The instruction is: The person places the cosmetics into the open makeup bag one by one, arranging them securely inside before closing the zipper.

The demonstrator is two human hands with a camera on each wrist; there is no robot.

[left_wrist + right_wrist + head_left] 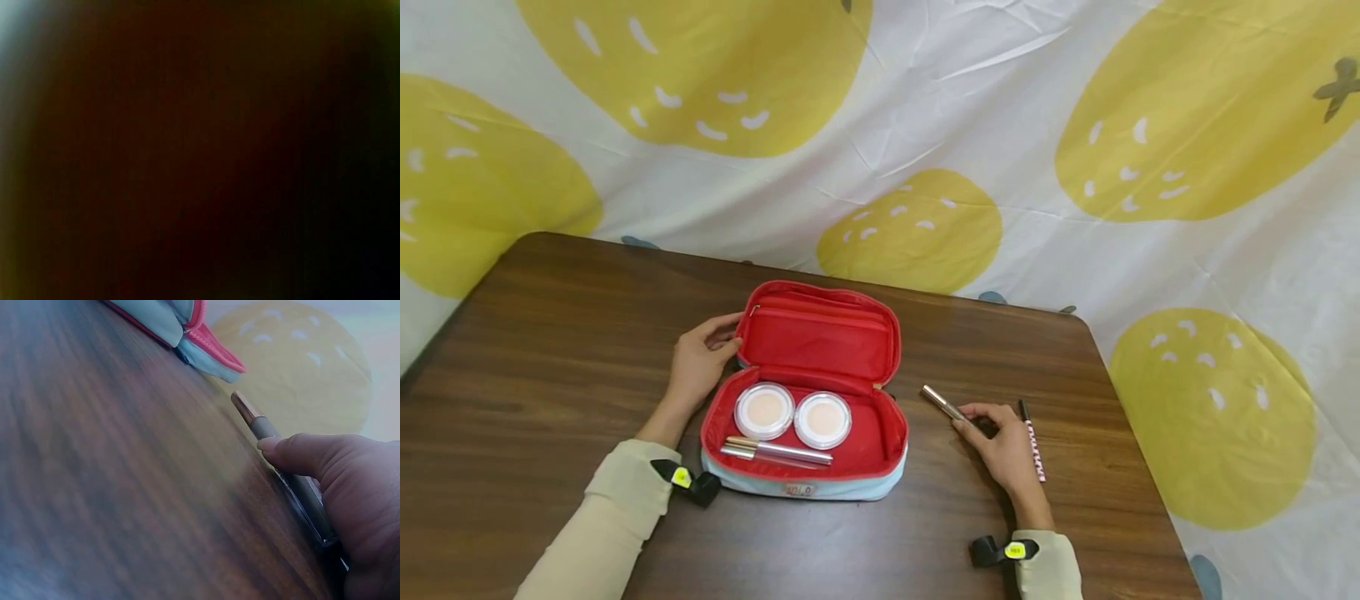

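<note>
An open red-lined cosmetic pouch (808,487) lies on the wooden table (542,350), its lid raised. Inside are two round compacts (764,411) (823,419) and slim tubes (778,451). My left hand (703,358) holds the pouch's left rim where the lid hinges. To the pouch's right, my right hand (1000,442) pinches a slim metallic tube (943,402) lying on the table; the right wrist view shows the thumb (306,453) curled over the tube (259,423). The left wrist view is dark.
A pink patterned pencil (1033,442) lies on the table just right of my right hand. A white cloth with big yellow fruit shapes (917,229) hangs behind the table. The table's right edge (1142,467) runs close to my right hand.
</note>
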